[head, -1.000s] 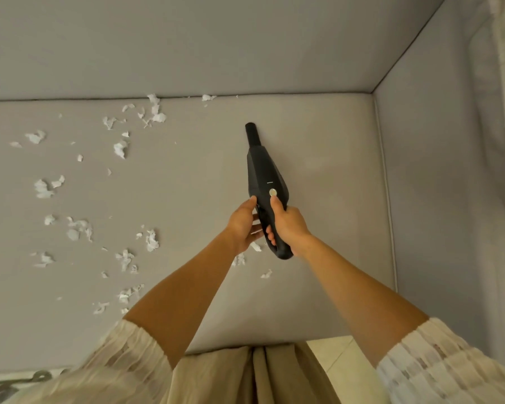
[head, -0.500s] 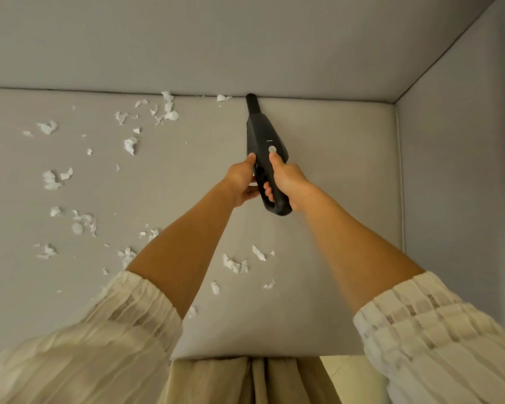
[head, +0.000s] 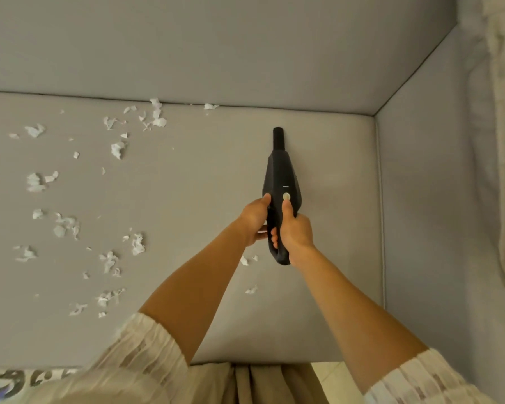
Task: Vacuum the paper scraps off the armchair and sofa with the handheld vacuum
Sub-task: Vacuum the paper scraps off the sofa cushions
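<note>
Our right hand (head: 293,231) grips the handheld vacuum (head: 280,193), thumb by its button; our left hand (head: 254,220) steadies its side. Its nozzle points over bare seat cushion (head: 333,176). Most paper scraps (head: 70,223) remain leftward, a few near our wrists.

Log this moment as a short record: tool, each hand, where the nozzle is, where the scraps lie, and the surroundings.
tool: black handheld vacuum, nozzle pointing toward the backrest
right hand: grips the handle, thumb just below the round button
left hand: holds the vacuum's left side
nozzle position: over bare seat cushion, short of the back seam
paper scraps: mostly on the cushion's left half; a few lie near the hands
right side: armrest wall
state: many scraps not yet picked up
</note>
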The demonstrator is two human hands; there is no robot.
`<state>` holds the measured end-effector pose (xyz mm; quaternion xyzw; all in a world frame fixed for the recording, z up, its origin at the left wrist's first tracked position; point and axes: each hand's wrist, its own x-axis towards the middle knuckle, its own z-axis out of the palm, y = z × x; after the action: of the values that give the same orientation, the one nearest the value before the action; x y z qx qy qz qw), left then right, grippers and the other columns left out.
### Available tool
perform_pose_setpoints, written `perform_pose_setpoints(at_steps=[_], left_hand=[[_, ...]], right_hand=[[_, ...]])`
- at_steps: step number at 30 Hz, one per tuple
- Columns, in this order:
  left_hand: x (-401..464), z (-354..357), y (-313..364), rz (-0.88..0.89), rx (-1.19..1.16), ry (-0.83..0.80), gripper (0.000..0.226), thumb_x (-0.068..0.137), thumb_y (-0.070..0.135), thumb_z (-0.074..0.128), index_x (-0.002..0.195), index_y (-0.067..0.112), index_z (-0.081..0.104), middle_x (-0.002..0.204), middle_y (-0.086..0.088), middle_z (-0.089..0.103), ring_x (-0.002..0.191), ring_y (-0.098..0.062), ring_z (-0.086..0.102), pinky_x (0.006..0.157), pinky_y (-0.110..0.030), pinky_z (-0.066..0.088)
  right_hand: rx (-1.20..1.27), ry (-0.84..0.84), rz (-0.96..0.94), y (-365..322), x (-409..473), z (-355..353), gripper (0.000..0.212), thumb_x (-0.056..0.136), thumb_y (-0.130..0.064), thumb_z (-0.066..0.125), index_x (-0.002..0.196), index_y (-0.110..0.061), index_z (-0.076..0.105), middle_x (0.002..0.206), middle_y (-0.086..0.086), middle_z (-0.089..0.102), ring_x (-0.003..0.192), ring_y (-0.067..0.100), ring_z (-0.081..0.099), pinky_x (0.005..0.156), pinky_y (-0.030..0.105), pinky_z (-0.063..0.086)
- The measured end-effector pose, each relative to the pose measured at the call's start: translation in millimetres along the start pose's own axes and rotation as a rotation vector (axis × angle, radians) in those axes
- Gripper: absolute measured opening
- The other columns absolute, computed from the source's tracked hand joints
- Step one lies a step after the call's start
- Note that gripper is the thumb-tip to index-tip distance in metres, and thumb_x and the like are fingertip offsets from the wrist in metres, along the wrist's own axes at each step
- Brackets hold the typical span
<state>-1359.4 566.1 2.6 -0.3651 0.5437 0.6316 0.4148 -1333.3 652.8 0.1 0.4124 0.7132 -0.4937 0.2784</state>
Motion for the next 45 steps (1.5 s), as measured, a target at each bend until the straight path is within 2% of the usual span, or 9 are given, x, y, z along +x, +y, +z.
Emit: perform_pose_setpoints(at_steps=[2,4,9,19,26,31,37,41,45], left_hand=[[3.7,13.5,12.8,0.031,0.031,-0.008,0.03,0.106,0.04,0.031,0.098,0.022,0.054,0.093,-0.003,0.061,0.083,-0.02,0.06,0.088,-0.037,0.052],[8.5,24.6,26.4,0.054,0.036,-0.014,0.031,0.106,0.04,0.032,0.108,0.019,0.054,0.094,-0.005,0.062,0.086,-0.022,0.061,0.089,-0.038,0.052],[18.8,34.5,51.9,0.1,0.031,0.0,0.033,0.106,0.039,0.032,0.093,0.019,0.056,0.088,-0.006,0.063,0.081,-0.022,0.062,0.088,-0.038,0.052],[1.9,27.0,21.4,0.026,0.006,0.037,0.03,0.105,0.04,0.035,0.093,0.021,0.055,0.094,-0.005,0.062,0.085,-0.023,0.061,0.083,-0.035,0.052],[-4.8,-4.0,15.6,-0.008,-0.067,0.096,0.029,0.104,0.043,0.035,0.102,0.021,0.054,0.096,-0.006,0.062,0.084,-0.022,0.061,0.071,-0.031,0.05],[-3.7,-49.5,26.9,0.001,-0.13,0.141,0.031,0.104,0.044,0.035,0.113,0.019,0.051,0.096,-0.006,0.06,0.087,-0.023,0.06,0.073,-0.032,0.051],[1.5,-98.7,53.6,0.032,-0.166,0.168,0.033,0.103,0.045,0.037,0.093,0.021,0.056,0.097,-0.009,0.062,0.089,-0.025,0.06,0.07,-0.031,0.05],[3.0,-108.1,62.2,0.03,-0.146,0.171,0.034,0.103,0.045,0.037,0.089,0.02,0.055,0.094,-0.008,0.062,0.087,-0.025,0.061,0.083,-0.036,0.052],[-0.6,-98.4,58.6,0.033,-0.132,0.154,0.035,0.104,0.044,0.035,0.086,0.021,0.054,0.088,-0.005,0.061,0.083,-0.023,0.06,0.088,-0.037,0.052]], right_hand=[[0.029,0.005,0.018,-12.0,11.2,-14.3,0.059,0.099,-0.055,0.037,0.103,-0.003,0.064,0.069,0.007,0.06,0.056,0.017,0.056,0.067,0.033,0.054],[0.061,-0.032,0.041,-30.0,21.5,-29.5,0.057,0.099,-0.054,0.037,0.098,-0.003,0.063,0.063,0.006,0.057,0.048,0.015,0.052,0.052,0.026,0.052],[0.114,-0.123,0.075,-65.0,38.8,-46.9,0.058,0.099,-0.055,0.039,0.101,-0.001,0.061,0.06,0.006,0.055,0.042,0.012,0.048,0.039,0.018,0.045],[0.047,-0.124,0.04,-25.3,21.6,-32.4,0.062,0.099,-0.056,0.036,0.104,0.0,0.062,0.064,0.007,0.058,0.047,0.015,0.053,0.051,0.027,0.049],[-0.07,-0.152,-0.002,-21.7,18.1,0.1,0.062,0.098,-0.058,0.034,0.112,-0.004,0.063,0.084,0.011,0.063,0.07,0.022,0.06,0.081,0.039,0.057],[-0.136,-0.206,-0.022,-45.2,17.9,44.2,0.061,0.098,-0.058,0.035,0.114,-0.006,0.061,0.09,0.012,0.064,0.075,0.024,0.061,0.083,0.039,0.057],[-0.136,-0.245,-0.028,-84.3,22.8,91.1,0.063,0.096,-0.061,0.037,0.112,-0.006,0.061,0.086,0.011,0.064,0.071,0.023,0.06,0.082,0.039,0.057],[-0.135,-0.227,-0.009,-89.9,24.9,101.7,0.063,0.096,-0.062,0.036,0.106,-0.005,0.062,0.081,0.011,0.063,0.07,0.023,0.06,0.083,0.04,0.056],[-0.094,-0.179,-0.024,-81.5,17.9,92.3,0.06,0.099,-0.057,0.036,0.099,-0.002,0.062,0.065,0.008,0.059,0.053,0.018,0.055,0.07,0.035,0.055]])
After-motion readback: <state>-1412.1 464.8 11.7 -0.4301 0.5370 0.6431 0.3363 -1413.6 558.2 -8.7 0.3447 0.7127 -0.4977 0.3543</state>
